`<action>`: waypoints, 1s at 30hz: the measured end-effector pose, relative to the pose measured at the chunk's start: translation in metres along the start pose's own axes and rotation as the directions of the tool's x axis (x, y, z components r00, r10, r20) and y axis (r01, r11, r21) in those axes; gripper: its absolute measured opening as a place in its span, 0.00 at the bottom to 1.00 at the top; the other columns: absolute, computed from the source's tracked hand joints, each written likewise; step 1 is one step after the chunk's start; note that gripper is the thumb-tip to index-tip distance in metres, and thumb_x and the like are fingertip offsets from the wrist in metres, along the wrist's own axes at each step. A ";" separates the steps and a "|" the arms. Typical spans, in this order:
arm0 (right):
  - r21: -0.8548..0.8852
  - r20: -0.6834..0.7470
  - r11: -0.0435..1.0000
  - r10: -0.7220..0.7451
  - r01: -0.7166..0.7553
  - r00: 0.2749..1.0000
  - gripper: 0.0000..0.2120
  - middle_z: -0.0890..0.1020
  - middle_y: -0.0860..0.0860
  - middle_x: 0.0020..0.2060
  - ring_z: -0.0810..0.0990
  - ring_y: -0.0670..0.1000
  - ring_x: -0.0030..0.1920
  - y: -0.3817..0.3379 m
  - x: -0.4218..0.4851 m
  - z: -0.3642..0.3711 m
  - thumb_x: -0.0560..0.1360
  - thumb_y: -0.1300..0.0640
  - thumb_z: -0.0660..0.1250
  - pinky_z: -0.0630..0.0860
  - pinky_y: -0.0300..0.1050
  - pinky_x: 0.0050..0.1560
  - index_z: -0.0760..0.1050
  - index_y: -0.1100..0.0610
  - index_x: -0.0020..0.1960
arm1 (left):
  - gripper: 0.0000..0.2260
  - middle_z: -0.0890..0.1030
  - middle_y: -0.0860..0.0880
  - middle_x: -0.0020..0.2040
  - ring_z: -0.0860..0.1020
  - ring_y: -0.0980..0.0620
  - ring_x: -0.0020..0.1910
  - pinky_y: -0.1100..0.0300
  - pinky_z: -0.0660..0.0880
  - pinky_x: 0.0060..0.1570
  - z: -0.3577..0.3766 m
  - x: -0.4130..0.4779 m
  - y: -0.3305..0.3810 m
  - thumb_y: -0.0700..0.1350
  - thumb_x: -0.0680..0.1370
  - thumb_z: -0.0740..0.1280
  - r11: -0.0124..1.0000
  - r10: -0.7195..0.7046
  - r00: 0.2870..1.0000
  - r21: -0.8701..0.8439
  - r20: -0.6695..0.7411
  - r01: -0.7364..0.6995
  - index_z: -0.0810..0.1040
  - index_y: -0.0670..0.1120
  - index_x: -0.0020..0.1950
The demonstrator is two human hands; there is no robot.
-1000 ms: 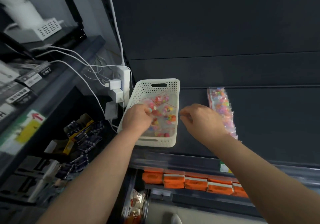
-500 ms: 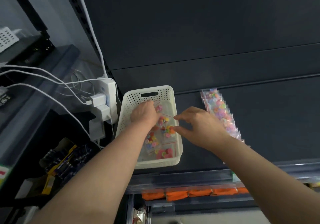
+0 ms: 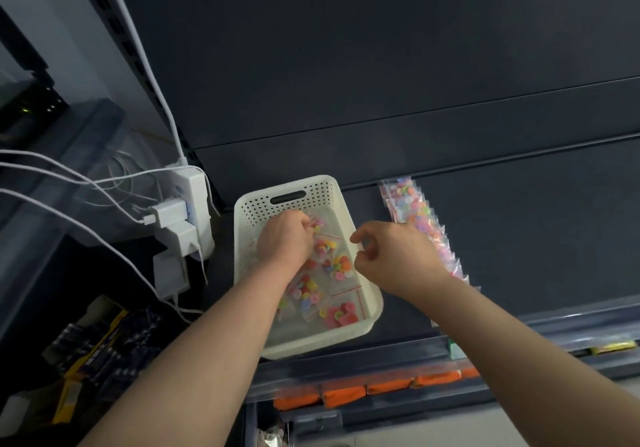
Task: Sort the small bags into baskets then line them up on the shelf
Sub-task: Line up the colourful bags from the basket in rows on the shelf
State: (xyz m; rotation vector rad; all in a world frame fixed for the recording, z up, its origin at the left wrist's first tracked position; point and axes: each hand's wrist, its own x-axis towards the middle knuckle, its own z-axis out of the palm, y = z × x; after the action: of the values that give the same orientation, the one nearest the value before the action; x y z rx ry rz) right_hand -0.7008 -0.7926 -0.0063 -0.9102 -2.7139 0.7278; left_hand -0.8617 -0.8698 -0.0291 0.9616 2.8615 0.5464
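Small bags (image 3: 313,291): heaped in basket (image 3: 256,204), edges indistinct.
Left hand (image 3: 282,239): fingers curled on one, tips hidden.
Right hand (image 3: 394,256): fingers curled, hold unclear.

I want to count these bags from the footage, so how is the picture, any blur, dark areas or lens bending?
Head view: dim overall, with the dark shelf back panel swallowing detail. The white basket is the brightest thing. The small bags inside it look soft, their contents smeared into colour blobs. The wide lens bows the panel seams and enlarges the forearms.
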 end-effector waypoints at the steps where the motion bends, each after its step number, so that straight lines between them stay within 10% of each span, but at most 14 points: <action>1: 0.010 -0.002 1.000 0.010 -0.010 1.000 0.16 0.79 0.42 0.38 0.79 0.46 0.41 0.001 0.000 -0.001 0.71 0.55 0.64 0.79 0.43 0.42 0.78 0.48 0.58 | 0.08 0.85 0.51 0.47 0.81 0.48 0.48 0.53 0.80 0.46 -0.001 -0.002 0.002 0.45 0.79 0.65 1.000 0.017 1.000 -0.025 -0.014 -0.017 0.84 0.50 0.48; 6: -0.020 0.042 1.000 0.020 -0.019 0.999 0.16 0.81 0.43 0.42 0.79 0.47 0.43 0.004 0.000 -0.011 0.71 0.53 0.64 0.78 0.42 0.43 0.78 0.45 0.58 | 0.11 0.77 0.61 0.40 0.77 0.54 0.39 0.62 0.70 0.30 -0.014 -0.005 0.018 0.42 0.79 0.60 0.989 -0.012 0.990 -0.149 -0.143 -0.009 0.79 0.50 0.41; 13: 0.186 -0.043 0.983 0.008 0.000 0.999 0.22 0.79 0.42 0.56 0.78 0.43 0.54 0.031 0.008 -0.040 0.72 0.45 0.69 0.74 0.40 0.52 0.74 0.47 0.65 | 0.07 0.80 0.54 0.41 0.79 0.58 0.40 0.60 0.73 0.42 -0.037 -0.012 0.068 0.42 0.78 0.63 0.738 -0.058 0.996 -0.675 -0.063 0.000 0.80 0.47 0.43; 16: 0.420 -0.077 0.908 0.030 0.005 0.997 0.30 0.76 0.41 0.58 0.76 0.42 0.55 0.052 0.013 -0.057 0.70 0.43 0.71 0.74 0.41 0.56 0.69 0.49 0.69 | 0.08 0.80 0.52 0.34 0.77 0.62 0.29 0.64 0.72 0.36 -0.031 -0.019 0.104 0.39 0.77 0.65 0.728 0.069 0.987 -0.684 0.144 0.049 0.81 0.45 0.41; 21: 0.703 0.026 0.703 0.133 -0.113 0.991 0.02 0.85 0.52 0.36 0.82 0.47 0.36 0.115 0.017 -0.082 0.73 0.57 0.72 0.78 0.43 0.41 0.81 0.54 0.46 | 0.07 0.81 0.50 0.36 0.81 0.49 0.39 0.55 0.76 0.42 0.001 -0.024 0.163 0.47 0.78 0.66 0.677 0.016 0.983 -0.726 0.185 0.125 0.80 0.49 0.41; 24: 0.814 0.101 0.550 0.183 -0.187 0.978 0.02 0.85 0.54 0.35 0.81 0.46 0.34 0.159 0.017 -0.100 0.75 0.60 0.70 0.77 0.42 0.40 0.80 0.58 0.43 | 0.13 0.83 0.51 0.43 0.80 0.51 0.40 0.55 0.77 0.44 0.017 -0.030 0.198 0.55 0.80 0.65 0.618 0.009 0.955 -0.753 0.296 0.227 0.80 0.47 0.48; 30: 0.742 0.266 0.604 0.132 -0.291 0.955 0.03 0.85 0.52 0.38 0.83 0.47 0.39 0.233 0.027 -0.133 0.74 0.58 0.70 0.78 0.40 0.41 0.78 0.57 0.46 | 0.04 0.82 0.54 0.40 0.77 0.57 0.39 0.65 0.75 0.39 0.058 -0.041 0.261 0.41 0.78 0.68 0.650 -0.046 0.967 -0.727 0.252 0.221 0.82 0.48 0.47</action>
State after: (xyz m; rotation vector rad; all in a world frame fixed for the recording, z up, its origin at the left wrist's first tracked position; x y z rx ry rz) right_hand -0.5592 -0.5627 -0.0091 -0.9420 -2.0142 1.9203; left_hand -0.6700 -0.6831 0.0073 0.5851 2.1159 1.3663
